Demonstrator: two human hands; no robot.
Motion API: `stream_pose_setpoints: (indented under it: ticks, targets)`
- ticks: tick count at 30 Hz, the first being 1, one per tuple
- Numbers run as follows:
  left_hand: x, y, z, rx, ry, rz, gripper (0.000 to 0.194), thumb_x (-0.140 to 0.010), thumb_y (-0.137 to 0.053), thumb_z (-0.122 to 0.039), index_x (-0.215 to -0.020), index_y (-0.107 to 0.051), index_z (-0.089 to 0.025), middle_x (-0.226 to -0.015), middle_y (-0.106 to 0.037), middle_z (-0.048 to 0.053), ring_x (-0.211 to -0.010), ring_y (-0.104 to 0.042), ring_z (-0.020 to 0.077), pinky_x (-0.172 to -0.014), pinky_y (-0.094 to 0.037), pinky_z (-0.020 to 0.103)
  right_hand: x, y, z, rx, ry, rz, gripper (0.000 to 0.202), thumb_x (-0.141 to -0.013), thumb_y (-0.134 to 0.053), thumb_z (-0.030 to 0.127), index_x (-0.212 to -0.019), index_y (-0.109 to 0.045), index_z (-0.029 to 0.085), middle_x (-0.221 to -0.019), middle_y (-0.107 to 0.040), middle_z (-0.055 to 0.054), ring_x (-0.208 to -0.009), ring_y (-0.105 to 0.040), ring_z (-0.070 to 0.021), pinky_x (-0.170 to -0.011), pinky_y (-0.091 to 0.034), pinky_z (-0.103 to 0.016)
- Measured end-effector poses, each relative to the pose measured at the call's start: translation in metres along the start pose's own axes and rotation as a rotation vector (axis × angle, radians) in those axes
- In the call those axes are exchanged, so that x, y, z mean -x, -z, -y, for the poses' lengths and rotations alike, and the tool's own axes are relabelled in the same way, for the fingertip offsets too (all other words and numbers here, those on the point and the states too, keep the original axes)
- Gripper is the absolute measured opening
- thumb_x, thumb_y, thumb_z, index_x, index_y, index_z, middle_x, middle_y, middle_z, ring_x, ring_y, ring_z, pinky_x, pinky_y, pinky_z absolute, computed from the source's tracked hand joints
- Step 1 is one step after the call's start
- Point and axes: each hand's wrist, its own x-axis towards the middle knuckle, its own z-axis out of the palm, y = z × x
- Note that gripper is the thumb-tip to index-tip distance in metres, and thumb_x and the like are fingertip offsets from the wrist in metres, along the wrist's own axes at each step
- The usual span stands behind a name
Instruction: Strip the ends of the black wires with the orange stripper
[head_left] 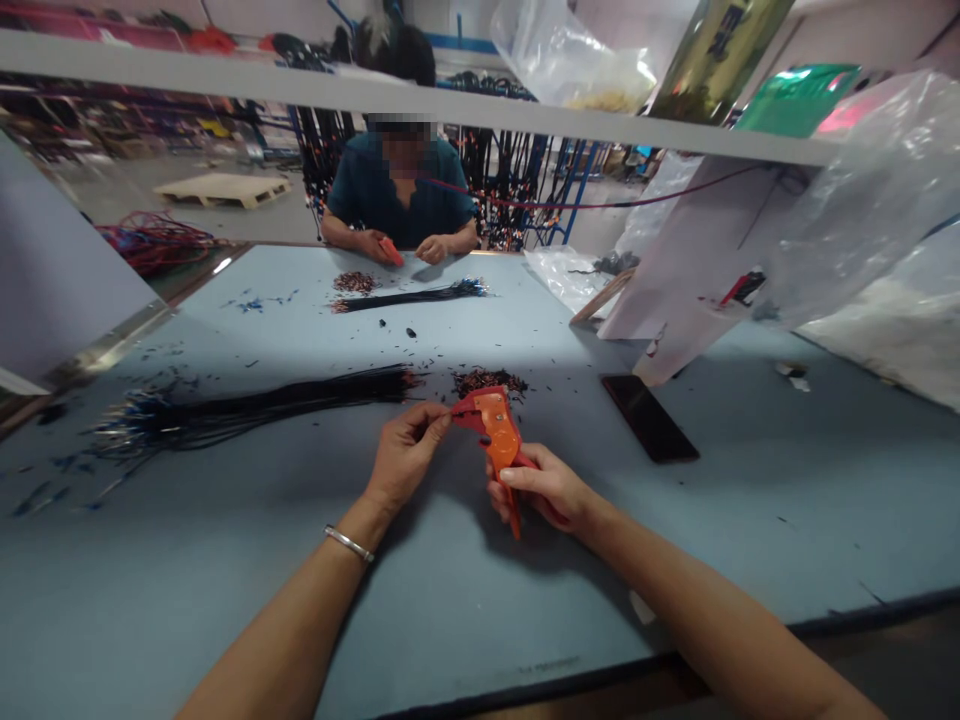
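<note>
My right hand (536, 485) is wrapped around the handles of an orange and red wire stripper (499, 425), whose jaws point left. My left hand (409, 450) is closed in a pinch right at those jaws, on the thin end of a black wire; most of the wire is hidden by the fingers. Just beyond the left hand lies a long bundle of black wires (300, 405), with blue and silvery ends spread at the left and coppery ends at the right. Behind the stripper sits a small heap of stripped wire scraps (487, 381).
A phone (649, 418) lies on the blue-grey table (480, 620) to the right. Across the table, a person (405, 195) holds a red tool (391, 251) near a second wire bundle (412, 297) and scrap heap (354, 283). A shelf (480, 105) with plastic bags crosses above.
</note>
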Motion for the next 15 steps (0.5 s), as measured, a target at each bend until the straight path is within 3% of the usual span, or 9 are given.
stream_pose_setpoints:
  ticks: [15]
  targets:
    - [-0.001,-0.001,0.002,0.004,0.065,-0.033,0.019,-0.077,-0.066,-0.035,-0.071,-0.067,-0.017,-0.066,-0.060,-0.001,-0.065,-0.051,0.0131,-0.061,-0.040,0.022,-0.005,-0.001,-0.012,0.053,0.044,-0.058,0.036,-0.075,-0.073,0.045,-0.073,-0.053,0.016,-0.054,-0.054,0.004,-0.040,-0.051,-0.0097,-0.037,-0.041,-0.020]
